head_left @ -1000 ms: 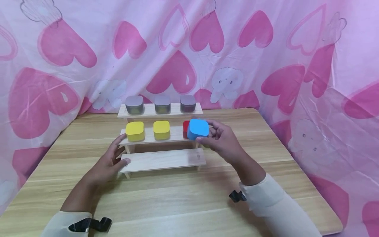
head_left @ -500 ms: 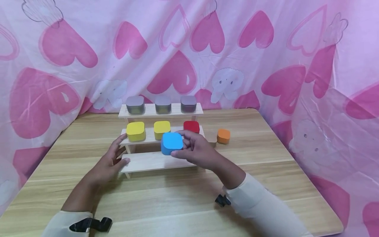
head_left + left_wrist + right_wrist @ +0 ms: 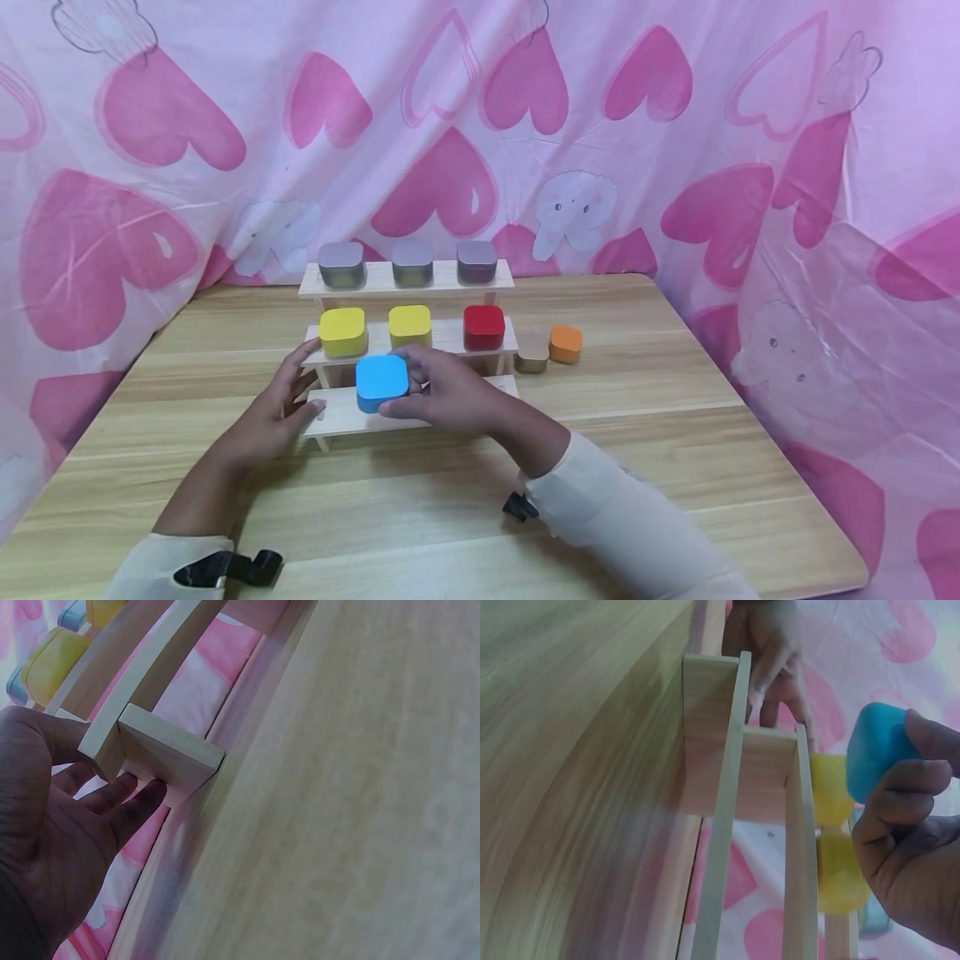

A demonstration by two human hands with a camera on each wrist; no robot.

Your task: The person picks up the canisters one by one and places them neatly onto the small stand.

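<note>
A three-tier wooden shelf point(image 3: 442, 403) stands on the table. My right hand point(image 3: 457, 393) pinches a small blue box point(image 3: 381, 380) with rounded corners between thumb and fingers. The right wrist view shows the blue box point(image 3: 877, 752) held apart from the planks; in the head view it appears over the lowest tier. My left hand point(image 3: 273, 410) holds the shelf's left end, thumb on the lowest plank and other fingers against the end panel point(image 3: 169, 750). On the middle tier sit two yellow boxes point(image 3: 342, 332) and, farther right, a red box point(image 3: 483, 327).
Three grey-lidded boxes point(image 3: 412, 265) line the top tier. Right of the shelf, an orange box point(image 3: 566, 344) and a brownish box point(image 3: 532, 358) rest on the wooden table point(image 3: 675, 417). A pink heart-patterned cloth point(image 3: 570, 150) hangs behind and at the sides.
My right hand has carried the blue box leftward and down, from in front of the red box to over the lowest tier. My left hand stays on the shelf's end.
</note>
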